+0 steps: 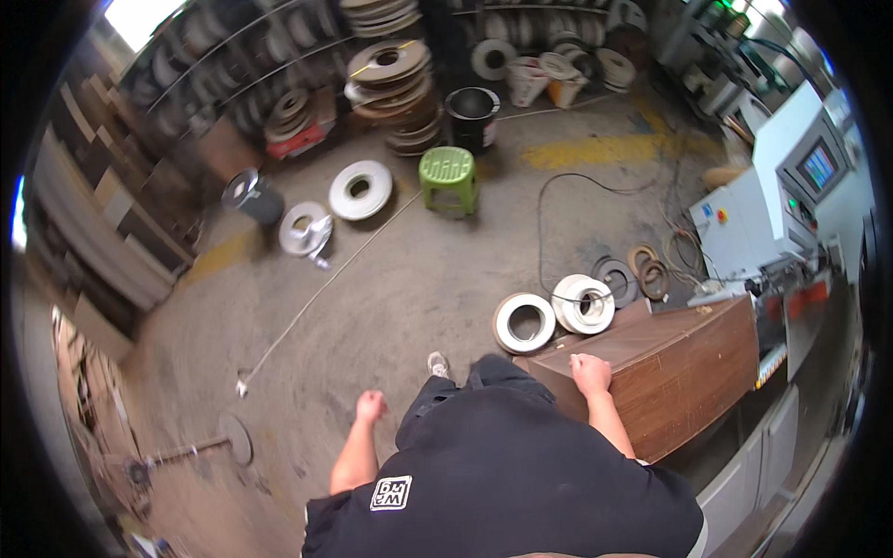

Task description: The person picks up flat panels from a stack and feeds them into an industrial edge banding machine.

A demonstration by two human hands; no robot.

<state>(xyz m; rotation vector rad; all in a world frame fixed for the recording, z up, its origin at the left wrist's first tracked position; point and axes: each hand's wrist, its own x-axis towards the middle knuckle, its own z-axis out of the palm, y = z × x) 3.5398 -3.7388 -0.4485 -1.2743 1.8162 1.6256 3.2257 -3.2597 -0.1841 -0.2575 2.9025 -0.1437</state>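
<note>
My left hand (372, 406) hangs out over the concrete floor, its fingers curled in and nothing seen in them. On the other side my right hand (592, 374) is a loose fist, held over or against the near left end of a long brown wood-grain cabinet (688, 372); whether it touches the surface I cannot tell. Just beyond that hand, a white-faced roll (524, 324) and a pair of white rolls (584, 304) lean or lie on the floor beside the cabinet.
A green plastic stool (448, 181) stands ahead, near a black bucket (473, 118) and stacked rolls (391, 70). White discs (361, 191) lie on the floor. A thin cord (316, 299) and a dark cable (542, 232) cross it. At right stands a machine with a screen (817, 167).
</note>
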